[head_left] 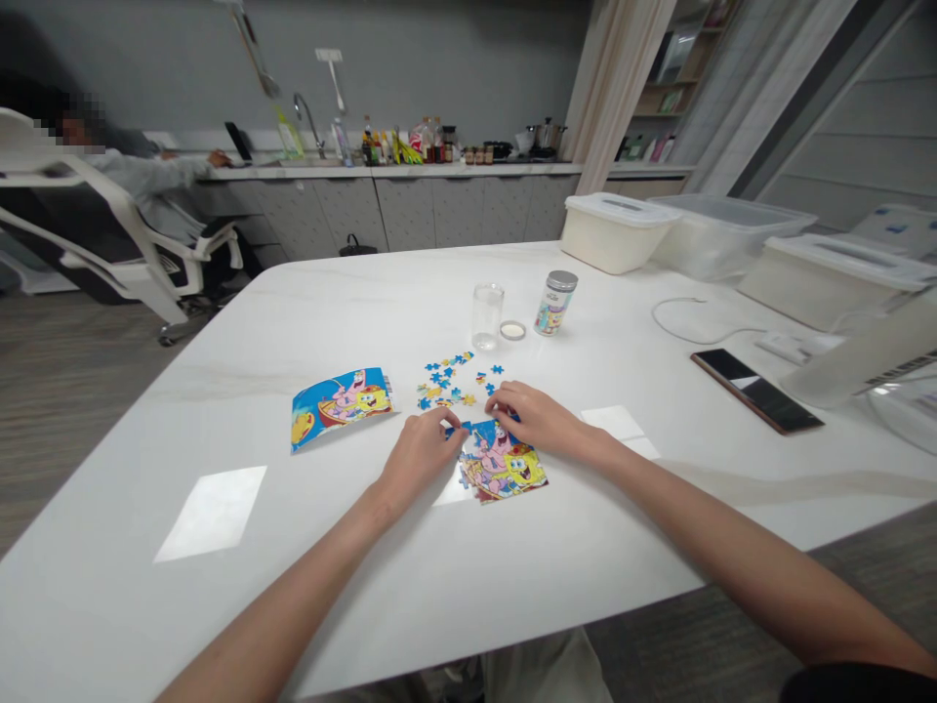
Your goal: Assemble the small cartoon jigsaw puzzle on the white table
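Note:
A partly joined jigsaw puzzle (512, 469) with a pink and a yellow cartoon figure lies on the white table. At its upper left corner my left hand (419, 451) pinches a blue puzzle piece (463, 430). My right hand (531, 415) rests at the puzzle's top edge, fingers curled and closed; whatever they hold is hidden. Just beyond both hands are several loose puzzle pieces (443, 375), mostly blue and yellow. A slightly bent picture sheet (341, 405) with the same cartoon scene lies to the left.
Behind the pieces stand a clear jar (487, 314), a ring-shaped lid (512, 331) and a printed can (554, 305). Rightward lie a phone (753, 389) and a white cable (680, 332), with lidded storage boxes (619, 232) farther back. Another person (157, 190) sits far left near the counter.

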### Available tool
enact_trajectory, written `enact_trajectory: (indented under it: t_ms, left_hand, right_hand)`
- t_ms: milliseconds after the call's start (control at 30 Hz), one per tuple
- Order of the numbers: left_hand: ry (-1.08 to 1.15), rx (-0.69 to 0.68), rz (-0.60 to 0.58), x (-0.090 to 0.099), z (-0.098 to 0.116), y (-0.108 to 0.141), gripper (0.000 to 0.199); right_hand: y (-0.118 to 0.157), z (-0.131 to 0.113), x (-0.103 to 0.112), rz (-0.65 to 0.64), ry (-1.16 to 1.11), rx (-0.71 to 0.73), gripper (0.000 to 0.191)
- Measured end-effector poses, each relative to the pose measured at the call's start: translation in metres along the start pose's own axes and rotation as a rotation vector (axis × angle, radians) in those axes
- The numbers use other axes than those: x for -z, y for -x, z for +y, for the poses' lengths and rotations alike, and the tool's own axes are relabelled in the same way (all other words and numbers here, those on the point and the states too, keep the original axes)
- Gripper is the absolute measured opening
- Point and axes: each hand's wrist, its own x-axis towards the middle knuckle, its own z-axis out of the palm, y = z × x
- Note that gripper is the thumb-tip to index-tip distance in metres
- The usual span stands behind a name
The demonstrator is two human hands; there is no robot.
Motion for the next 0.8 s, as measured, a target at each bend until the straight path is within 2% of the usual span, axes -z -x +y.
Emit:
enact_trajectory:
  t_ms: [233,433,633,800]
  left_hand:
    - [-0.023,-0.075,-0.043,0.002,-0.003,0.001,0.022]
    - [-0.054,-0.088,-0.052,0.002,-0.004,0.001,0.024]
    - [-0.137,-0.294,-0.109,-0.001,-0.014,0.003,0.027]
    - [-0.165,-0.37,-0.125,-0.002,-0.017,0.004,0.027]
  right_hand:
    - [0.001,0.002,-0.001,0.004,-0.004,0.012,0.015]
    - [0.001,0.002,-0.001,0.004,-0.005,0.013,0.014]
    - [0.002,0.0,0.001,-0.015,-0.003,-0.003,0.014]
    - [0.002,-0.001,0.003,-0.026,0.003,-0.007,0.014]
